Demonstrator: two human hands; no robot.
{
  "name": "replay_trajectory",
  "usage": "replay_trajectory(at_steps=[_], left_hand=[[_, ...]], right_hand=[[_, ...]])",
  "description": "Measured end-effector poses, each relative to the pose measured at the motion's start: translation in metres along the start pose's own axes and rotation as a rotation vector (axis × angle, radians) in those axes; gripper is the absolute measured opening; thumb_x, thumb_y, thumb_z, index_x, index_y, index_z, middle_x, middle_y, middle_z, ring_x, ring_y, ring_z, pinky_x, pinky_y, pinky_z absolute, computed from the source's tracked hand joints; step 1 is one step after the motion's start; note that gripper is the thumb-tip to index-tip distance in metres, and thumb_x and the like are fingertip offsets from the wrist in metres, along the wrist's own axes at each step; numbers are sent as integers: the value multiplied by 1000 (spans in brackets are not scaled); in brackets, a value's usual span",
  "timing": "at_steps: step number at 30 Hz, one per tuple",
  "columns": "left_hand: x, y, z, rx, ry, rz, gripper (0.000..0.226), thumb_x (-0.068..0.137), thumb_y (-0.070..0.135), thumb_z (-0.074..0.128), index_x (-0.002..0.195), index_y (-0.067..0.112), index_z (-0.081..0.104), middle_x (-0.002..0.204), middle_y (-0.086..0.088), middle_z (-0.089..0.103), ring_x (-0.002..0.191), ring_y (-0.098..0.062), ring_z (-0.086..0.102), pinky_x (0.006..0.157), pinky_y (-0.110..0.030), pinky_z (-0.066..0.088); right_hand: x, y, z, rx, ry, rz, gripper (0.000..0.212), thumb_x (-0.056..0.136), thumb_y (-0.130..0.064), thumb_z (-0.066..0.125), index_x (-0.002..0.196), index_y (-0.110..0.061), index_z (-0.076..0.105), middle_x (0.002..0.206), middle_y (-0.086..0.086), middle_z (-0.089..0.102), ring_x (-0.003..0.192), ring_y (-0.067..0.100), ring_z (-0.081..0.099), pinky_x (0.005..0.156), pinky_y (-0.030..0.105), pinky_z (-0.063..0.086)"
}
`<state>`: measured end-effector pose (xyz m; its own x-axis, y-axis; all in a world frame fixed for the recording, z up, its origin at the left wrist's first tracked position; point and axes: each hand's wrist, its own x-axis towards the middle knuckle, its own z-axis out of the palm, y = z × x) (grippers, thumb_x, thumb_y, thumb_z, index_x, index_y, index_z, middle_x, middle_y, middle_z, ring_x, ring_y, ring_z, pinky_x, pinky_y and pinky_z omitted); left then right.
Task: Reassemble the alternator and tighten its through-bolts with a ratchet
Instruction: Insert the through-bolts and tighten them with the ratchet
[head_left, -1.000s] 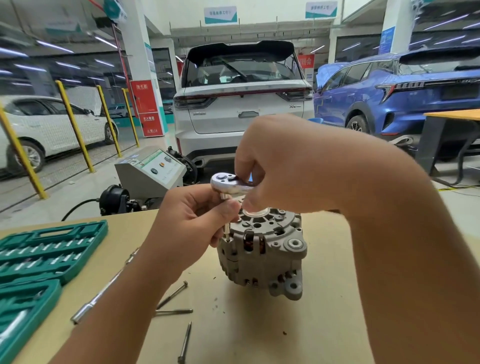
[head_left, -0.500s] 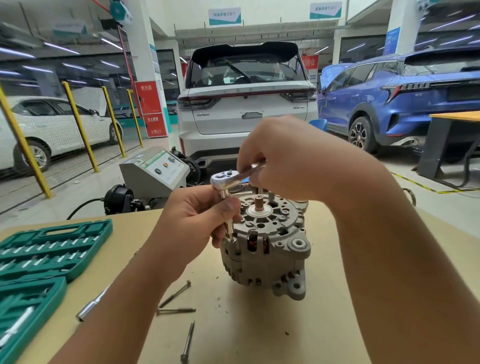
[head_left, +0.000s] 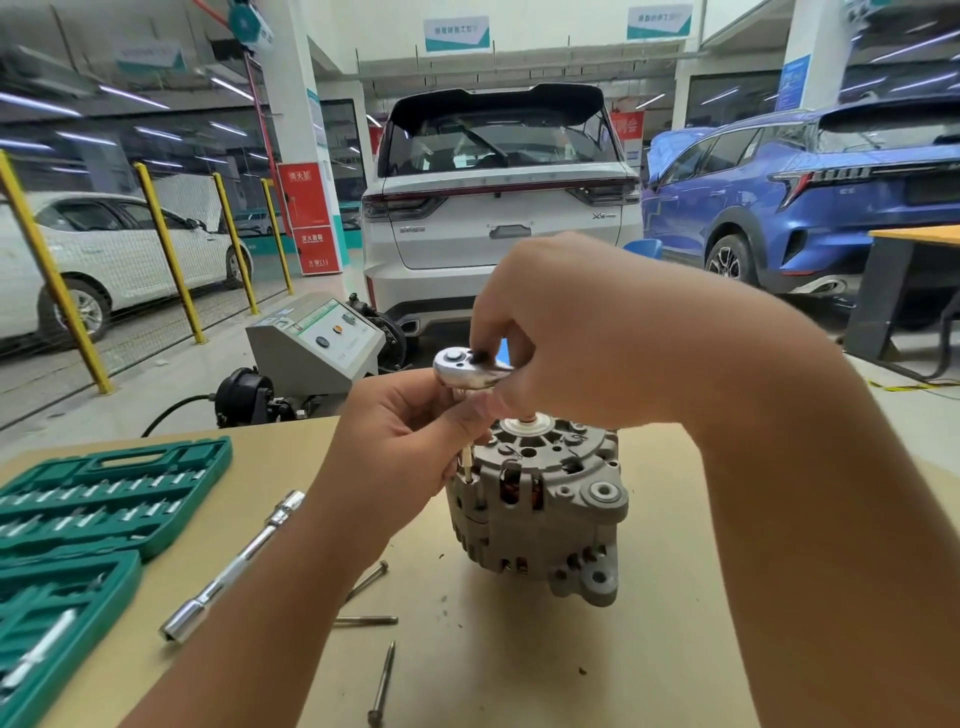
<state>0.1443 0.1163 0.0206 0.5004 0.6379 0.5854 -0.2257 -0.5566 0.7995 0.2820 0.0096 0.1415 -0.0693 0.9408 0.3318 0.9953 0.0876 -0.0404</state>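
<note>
The alternator (head_left: 537, 512) stands on end near the middle of the tan table (head_left: 675, 649), its pulley shaft pointing up and its mounting lugs toward 4 o'clock. The right hand (head_left: 587, 332) hovers over its top with fingers curled round the handle of the ratchet (head_left: 470, 370), whose chrome head pokes out at 9 o'clock from the hand. Below the head, a thin extension or through-bolt (head_left: 467, 465) drops straight down to the housing's edge at 10 o'clock; the left hand (head_left: 400, 447) pinches this shaft between thumb and fingertips, just beside the casing. Three loose bolts (head_left: 366, 620) lie on the table at 7 o'clock from the alternator, well apart from it. A long chrome extension bar (head_left: 234, 566) lies diagonally farther toward 8 o'clock, near the open green socket case (head_left: 104, 499) at the table's 9 o'clock edge. Beyond the table at 12 o'clock sit a grey test machine (head_left: 317, 340) and a white car (head_left: 498, 208)
</note>
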Motion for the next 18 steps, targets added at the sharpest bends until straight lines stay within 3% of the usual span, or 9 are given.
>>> replay_trajectory(at_steps=[3,5,9,12,15,18], left_hand=[[1,-1,-3,-47,-36,-24,21,81,44,79,85,24,81,74,-18,71,46,-14,47,42,-25,40],[2,-2,-5,-96,-47,-64,16,85,35,78,81,19,80,75,-18,71,47,-14,47,42,-24,40],[-1,-3,-3,-71,-25,4,28,78,44,81,87,18,80,72,-25,64,46,-19,45,43,-25,39],[-2,-4,-1,-45,-7,38,22,81,40,76,89,19,79,72,-36,54,45,-20,40,43,-24,33],[-1,-6,-3,-113,-17,-27,23,79,40,77,87,18,79,77,-28,65,45,-15,43,43,-23,36],[-1,-5,-4,-131,-5,-55,17,80,34,80,89,20,79,77,-17,70,45,-14,44,43,-23,38]], right_hand=[[-1,3,-1,95,14,20,23,87,-17,77,103,-33,77,83,-13,65,76,10,63,57,25,52],[3,2,4,92,65,58,26,89,-12,71,103,-35,76,91,-10,64,83,15,62,68,33,58],[2,-6,8,3,60,27,17,86,-26,75,100,-25,65,81,-9,58,71,13,58,54,28,46],[-2,-5,0,20,31,6,18,84,-23,76,100,-27,71,82,-10,64,75,14,62,61,31,55],[1,-2,3,70,63,57,26,88,-14,70,105,-34,74,93,-11,64,84,16,60,70,35,56],[3,-4,8,18,104,63,9,90,-20,69,97,-23,65,83,-6,56,73,17,56,58,29,43]])
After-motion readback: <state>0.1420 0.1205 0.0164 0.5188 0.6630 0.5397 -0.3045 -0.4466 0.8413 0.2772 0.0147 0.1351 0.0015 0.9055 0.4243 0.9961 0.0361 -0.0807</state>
